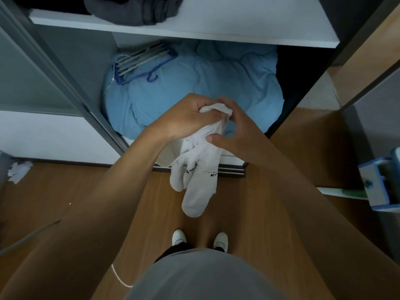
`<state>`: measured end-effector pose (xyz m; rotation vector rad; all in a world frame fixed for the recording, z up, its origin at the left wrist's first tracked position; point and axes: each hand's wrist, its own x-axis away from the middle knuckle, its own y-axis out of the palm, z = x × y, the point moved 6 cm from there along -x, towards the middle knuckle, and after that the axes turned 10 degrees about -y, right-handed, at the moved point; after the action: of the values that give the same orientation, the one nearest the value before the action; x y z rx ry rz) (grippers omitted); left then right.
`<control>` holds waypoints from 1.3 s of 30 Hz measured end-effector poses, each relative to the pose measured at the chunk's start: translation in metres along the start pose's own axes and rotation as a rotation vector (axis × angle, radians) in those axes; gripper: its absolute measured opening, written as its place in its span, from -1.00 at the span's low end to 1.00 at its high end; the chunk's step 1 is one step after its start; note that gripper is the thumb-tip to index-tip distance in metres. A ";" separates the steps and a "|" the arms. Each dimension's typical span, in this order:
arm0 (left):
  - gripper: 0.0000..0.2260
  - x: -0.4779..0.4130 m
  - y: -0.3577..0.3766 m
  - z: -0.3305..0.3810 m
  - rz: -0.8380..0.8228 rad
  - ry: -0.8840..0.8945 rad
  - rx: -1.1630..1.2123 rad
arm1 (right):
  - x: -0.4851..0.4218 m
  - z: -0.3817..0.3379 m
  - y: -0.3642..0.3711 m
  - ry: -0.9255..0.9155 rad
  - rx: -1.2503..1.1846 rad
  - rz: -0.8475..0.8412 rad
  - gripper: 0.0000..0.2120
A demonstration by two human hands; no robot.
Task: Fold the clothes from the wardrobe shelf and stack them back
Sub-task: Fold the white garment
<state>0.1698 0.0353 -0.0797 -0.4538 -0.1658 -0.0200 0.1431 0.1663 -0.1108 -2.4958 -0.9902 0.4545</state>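
Both hands make the grip: the left hand (186, 118) has its fingers curled tight round the bunched cuffs of the white socks (199, 169), and the right hand (233, 128) pinches the same bundle, thumb pressed on the cloth just below. The socks hang in the air in front of the wardrobe, toes dangling toward 6 o'clock above the wooden floor (108, 191).

They look light, soft and limp, so they should neither slip nor break, but they will flop and drift out of line. The cuffs are the sensible place to hold; to fold them, one hand probably needs to drop to the toes.

Behind the hands, at 12 o'clock, a blue quilt (216, 83) fills the lower compartment with a blue hanger (138, 63) on it. Higher up, dark folded clothes (134, 9) sit on the white shelf (238, 27).
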 end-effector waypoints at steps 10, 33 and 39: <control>-0.81 0.006 -0.012 -0.046 0.016 -0.040 -0.085 | -0.001 -0.007 -0.006 -0.031 0.115 0.189 -0.74; -0.87 0.007 -0.038 -0.122 0.412 -0.329 -0.309 | 0.036 0.021 -0.020 -0.085 0.168 0.110 -0.68; -0.80 0.022 -0.050 -0.126 0.443 -0.252 -0.107 | 0.050 0.048 -0.034 0.017 0.096 0.223 -0.75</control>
<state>0.2080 -0.0642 -0.1664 -0.5921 -0.3094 0.4665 0.1377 0.2365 -0.1426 -2.5281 -0.6694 0.5346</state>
